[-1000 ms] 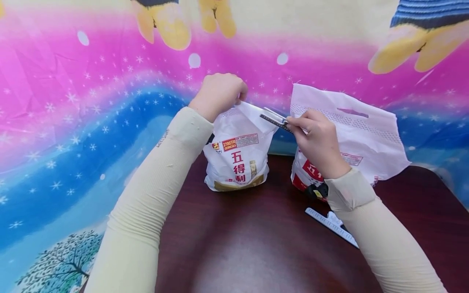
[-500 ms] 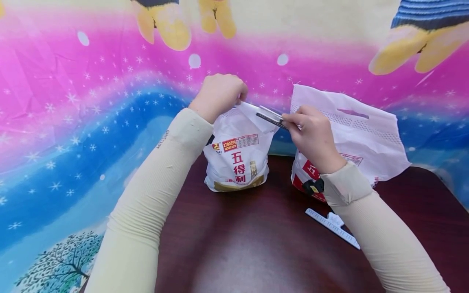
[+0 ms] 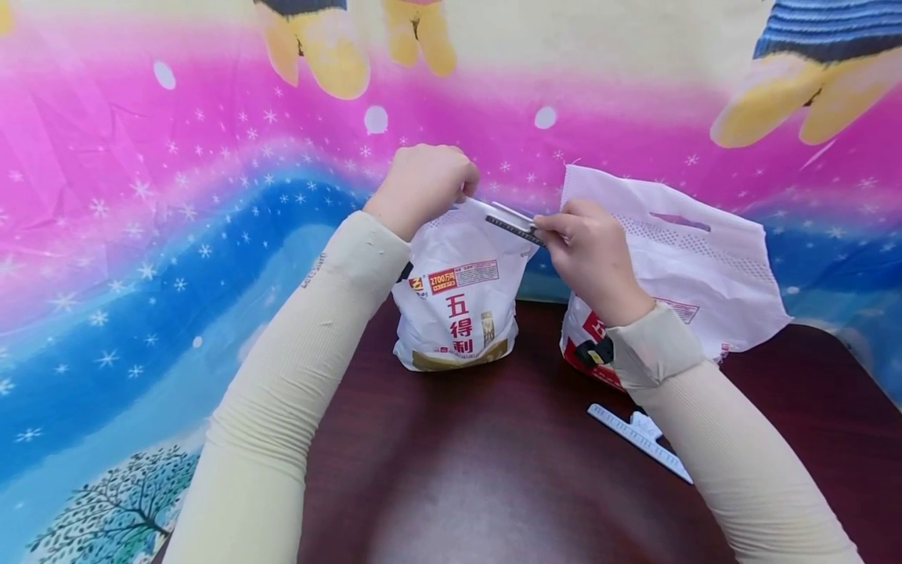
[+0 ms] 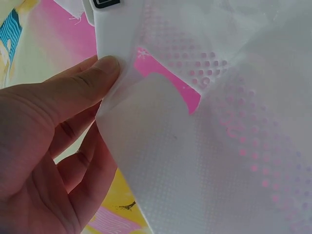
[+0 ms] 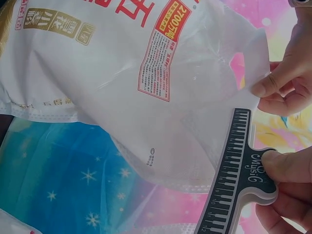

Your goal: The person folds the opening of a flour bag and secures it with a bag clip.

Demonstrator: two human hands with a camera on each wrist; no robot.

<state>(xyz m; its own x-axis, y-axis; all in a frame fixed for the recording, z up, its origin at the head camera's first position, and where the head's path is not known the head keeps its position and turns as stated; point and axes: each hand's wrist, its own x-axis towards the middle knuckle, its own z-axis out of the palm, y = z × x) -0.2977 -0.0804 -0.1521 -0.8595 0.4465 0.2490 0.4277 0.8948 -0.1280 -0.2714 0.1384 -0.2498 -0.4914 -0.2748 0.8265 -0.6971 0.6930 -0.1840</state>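
So the white bag [image 3: 458, 286] with the red characters and the gold band along its bottom stands on the dark brown surface [image 3: 451, 478], pretty much in the middle of the head view. Its top is pulled up and one corner looks folded over, and in the left wrist view you can see pink through its handle slot [image 4: 170, 80], with rows of little dots around it.

The left hand [image 3: 426, 184] has that top edge pinched between thumb and fingers, so that grip is pressed together on the bag. The right hand [image 3: 590, 254] pinches the black clip [image 5: 241, 178], the one with a piano keyboard printed down its long bar and "Music" on the tab, thumb on the tab and fingers behind it. The long bar lies right up against the top part of the bag, close to the left hand's fingertips. Can't really tell whether the clip is biting on the bag.

Just to the right there's a second bag [image 3: 698, 270], white with a red lower part, its wide top flopping over and a handle cutout in it; the right hand and wrist cover part of it. Nearer the person, a white clip [image 3: 634, 437] lies on the surface, partly hidden by the right sleeve [image 3: 719, 446]. Behind everything hangs a pink and blue backdrop [image 3: 176, 235] with snowflakes on it.
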